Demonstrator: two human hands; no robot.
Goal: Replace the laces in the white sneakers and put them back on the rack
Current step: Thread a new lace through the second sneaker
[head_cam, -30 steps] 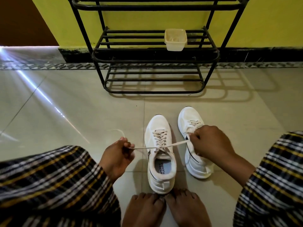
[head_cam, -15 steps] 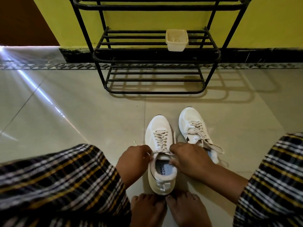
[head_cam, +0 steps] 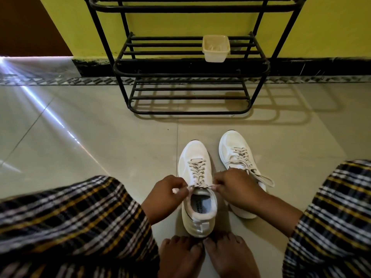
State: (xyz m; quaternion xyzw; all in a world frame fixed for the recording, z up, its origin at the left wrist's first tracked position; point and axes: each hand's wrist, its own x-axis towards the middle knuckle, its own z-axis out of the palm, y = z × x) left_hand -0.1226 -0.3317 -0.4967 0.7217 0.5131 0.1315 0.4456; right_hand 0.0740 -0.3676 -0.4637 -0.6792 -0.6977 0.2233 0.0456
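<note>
Two white sneakers stand on the tiled floor, toes pointing at the black metal shoe rack [head_cam: 188, 64]. The left sneaker [head_cam: 195, 157] has a beige lace [head_cam: 197, 172] threaded up its eyelets. My left hand [head_cam: 166, 194] pinches one lace end at the top of the tongue, and my right hand [head_cam: 233, 186] pinches the other end; the lace runs taut between them. The right sneaker [head_cam: 234, 146] is laced, with loose lace ends [head_cam: 263, 178] trailing beside it, and my right wrist covers its heel part.
A small cream plastic tub [head_cam: 215, 48] sits on the rack's middle shelf. My bare feet [head_cam: 200, 255] touch the left sneaker's heel. My plaid-clad knees [head_cam: 70, 223] frame both sides. A yellow wall stands behind the rack, and open floor tiles [head_cam: 80, 121] lie to the left.
A second ago my hands held the lace ends stretched wide apart. They came together over the left sneaker's tongue and now hold the ends close by the top eyelets.
</note>
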